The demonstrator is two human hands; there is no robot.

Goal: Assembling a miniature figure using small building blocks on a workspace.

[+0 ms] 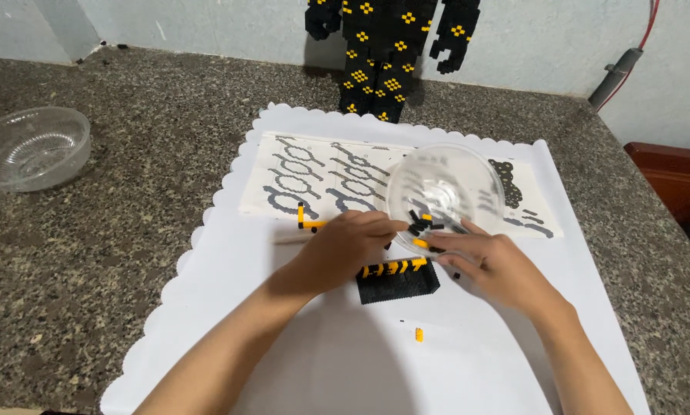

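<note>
Far left, an empty glass bowl (31,146) on granite. Mid-sheet, left hand (345,250) pinching small black pieces at a tilted clear bowl (445,192) holding black and yellow bricks. Right hand (492,265) beside, fingers extended, grip unclear, above a black-and-yellow block (397,280).

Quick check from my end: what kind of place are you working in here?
Probably a home hobby spot on a granite counter against a wall. A white scalloped mat holds a printed pattern sheet, both hands pick small bricks from a clear bowl, and a finished black-and-yellow brick figure stands behind.
</note>
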